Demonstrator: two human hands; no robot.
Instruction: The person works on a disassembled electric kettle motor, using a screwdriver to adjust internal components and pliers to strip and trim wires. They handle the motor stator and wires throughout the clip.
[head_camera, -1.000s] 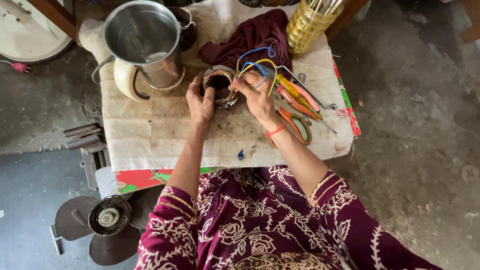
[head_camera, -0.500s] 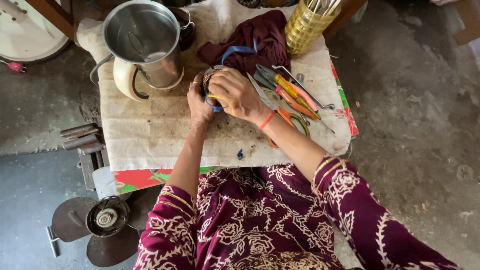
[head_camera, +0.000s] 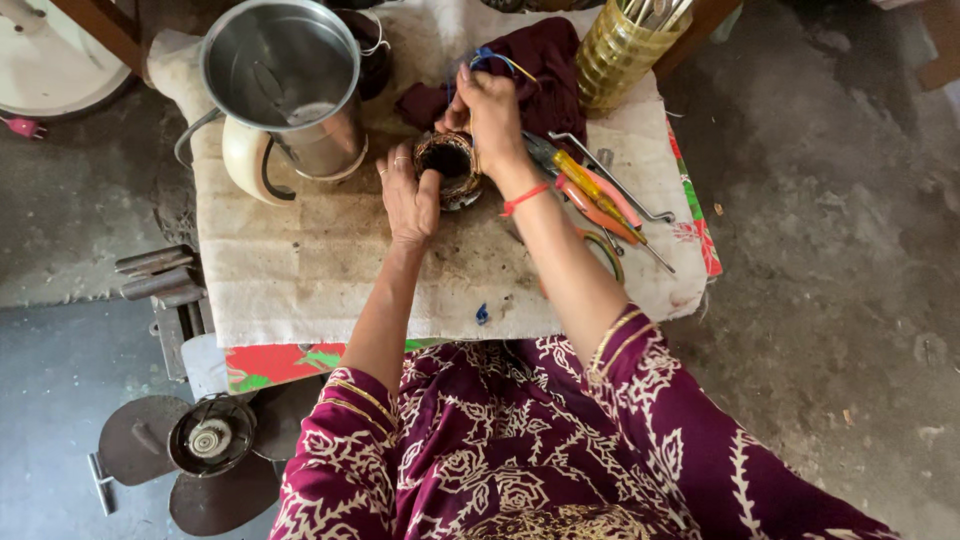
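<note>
At the table's centre, on a stained pale cloth (head_camera: 330, 270), sits the coil (head_camera: 447, 168): a round, dark ring wound with coppery wire, hollow in the middle, its rim grimy. Blue and yellow wires (head_camera: 492, 62) rise from its 1 o'clock side.

The left hand (head_camera: 408, 195) lies at the coil's 8 o'clock, palm down, thumb pressed against the ring's rim and fingers spread flat on the cloth; it steadies the coil rather than closing round it. The right hand (head_camera: 492, 112) comes in from 4 o'clock, wrist bent over the coil's far edge, fingers pinched shut on the wires and drawing them up toward 12 o'clock. A red band circles that wrist.

At the coil's 10 o'clock a steel jug (head_camera: 285, 85) stands just beside the left hand, near enough to crowd it. At 12 to 1 o'clock a maroon rag (head_camera: 545, 75) lies under the raised wires, with a yellow holder (head_camera: 625, 50) of tools beyond at 1 o'clock. At 3 to 4 o'clock orange-handled tools (head_camera: 600, 195) lie close beside the right forearm. Bare cloth opens toward 6 and 7 o'clock, up to the table's near edge. On the floor at 7 o'clock rests a fan blade (head_camera: 205, 450).
</note>
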